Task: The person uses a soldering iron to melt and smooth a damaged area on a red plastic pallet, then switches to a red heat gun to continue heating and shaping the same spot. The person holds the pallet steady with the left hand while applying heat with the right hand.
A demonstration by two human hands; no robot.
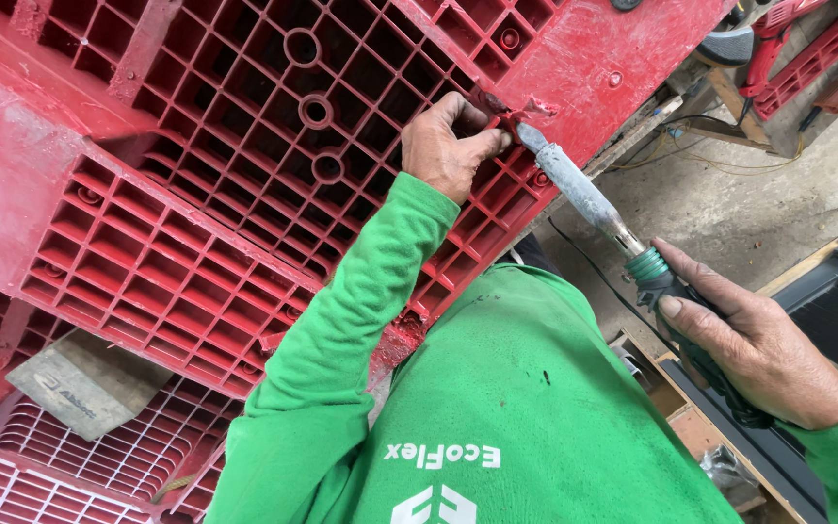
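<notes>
A large red plastic pallet point(196, 223) with a grid of ribs lies tilted in front of me. My left hand point(450, 146), in a green sleeve, pinches a small red plastic piece point(511, 121) against the pallet's edge near a broken spot. My right hand point(758, 344) grips the dark handle of a soldering-iron-like heat tool point(584, 194). Its grey metal shaft points up and left, and its tip touches the red piece beside my left fingers.
More red pallets point(80, 466) are stacked at the lower left, with a grey block point(84, 383) lying on them. Concrete floor point(749, 204) with cables lies to the right. A wooden frame and dark panel point(826, 311) sit at the right edge. Red tools point(807, 49) rest at the top right.
</notes>
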